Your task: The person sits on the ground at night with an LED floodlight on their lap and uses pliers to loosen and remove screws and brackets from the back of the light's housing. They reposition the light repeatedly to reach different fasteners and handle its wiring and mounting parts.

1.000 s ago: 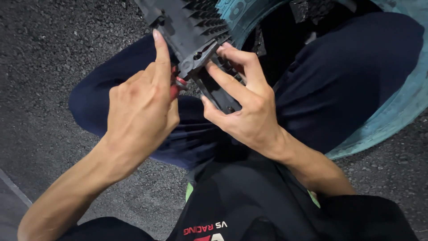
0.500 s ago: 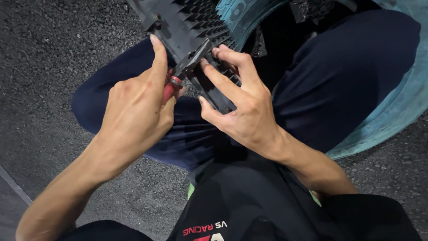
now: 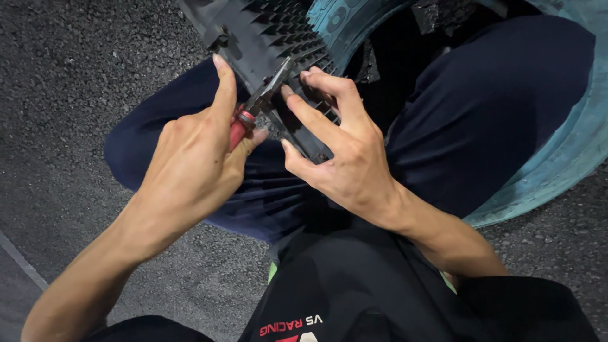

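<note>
Dark, rough asphalt ground (image 3: 76, 95) fills the left of the frame. A teal tyre (image 3: 570, 152) lies on it at the right, curving from upper centre down.

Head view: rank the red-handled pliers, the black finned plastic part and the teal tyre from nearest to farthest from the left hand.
From the left hand:
1. Red-handled pliers, gripped in it.
2. Black finned plastic part, just above its fingertips.
3. Teal tyre, far right, past the knee.
</note>
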